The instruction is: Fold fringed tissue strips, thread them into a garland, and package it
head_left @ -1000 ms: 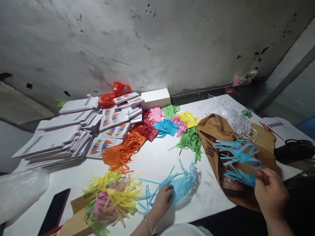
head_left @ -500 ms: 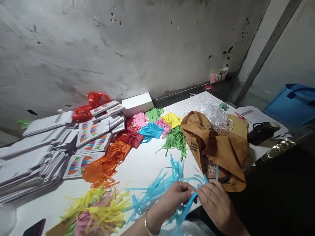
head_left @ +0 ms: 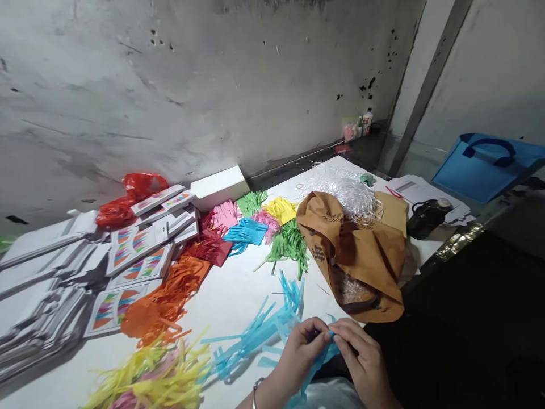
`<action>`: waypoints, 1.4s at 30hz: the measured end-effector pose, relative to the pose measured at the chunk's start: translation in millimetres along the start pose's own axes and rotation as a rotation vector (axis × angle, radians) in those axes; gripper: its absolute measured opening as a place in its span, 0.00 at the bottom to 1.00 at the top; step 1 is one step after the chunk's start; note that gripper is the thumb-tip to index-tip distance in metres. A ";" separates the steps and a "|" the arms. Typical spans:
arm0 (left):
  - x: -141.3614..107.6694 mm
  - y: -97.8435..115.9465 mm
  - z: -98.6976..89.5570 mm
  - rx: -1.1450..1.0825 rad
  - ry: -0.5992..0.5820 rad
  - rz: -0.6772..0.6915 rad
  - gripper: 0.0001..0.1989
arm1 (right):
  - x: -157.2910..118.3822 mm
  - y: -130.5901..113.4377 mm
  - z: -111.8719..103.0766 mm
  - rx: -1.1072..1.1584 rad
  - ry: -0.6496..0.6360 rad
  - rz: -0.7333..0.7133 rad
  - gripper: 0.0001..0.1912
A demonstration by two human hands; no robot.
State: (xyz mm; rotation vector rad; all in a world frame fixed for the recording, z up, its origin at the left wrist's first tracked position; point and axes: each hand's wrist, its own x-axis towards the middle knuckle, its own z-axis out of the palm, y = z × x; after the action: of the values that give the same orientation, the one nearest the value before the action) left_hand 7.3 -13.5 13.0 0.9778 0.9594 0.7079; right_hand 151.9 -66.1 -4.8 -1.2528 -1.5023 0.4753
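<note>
Low in the head view, near the table's front edge, my left hand and my right hand meet fingertip to fingertip. Both pinch a light-blue tissue paper tassel between them, its fringe hanging down below the fingers. My fingers partly hide the pinched spot. More blue fringed tissue paper lies on the table to the left of my hands. A bracelet circles my left wrist. Yellow and pink fringed paper sits in a heap at the lower left.
A brown cloth bag stands just beyond my right hand, with white string behind it. Coloured fringe bundles lie mid-table. White packets are stacked left, near red plastic bags. A black bottle and blue bag are right.
My hands have drawn closer together, and the right hand has turned so its fingertips meet the left's. The blue strips are gathered between them. The view has swung slightly right.
</note>
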 end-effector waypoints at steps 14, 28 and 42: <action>14.2 -7.7 0.6 0.918 -0.034 0.408 0.10 | -32.9 35.2 12.9 -0.092 0.047 0.287 0.13; 99.2 -35.4 24.3 1.034 -0.185 0.158 0.10 | -59.2 68.7 -15.7 0.041 -0.130 0.573 0.24; 168.6 -61.6 38.7 1.122 -0.153 0.062 0.08 | -69.8 91.3 -27.1 -0.038 -0.099 0.601 0.22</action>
State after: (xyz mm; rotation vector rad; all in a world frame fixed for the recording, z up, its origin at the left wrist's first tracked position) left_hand 117.6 89.7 -91.3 2.0055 1.1955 0.0724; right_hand 208.2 -102.2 -102.1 -1.7327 -1.1975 0.9116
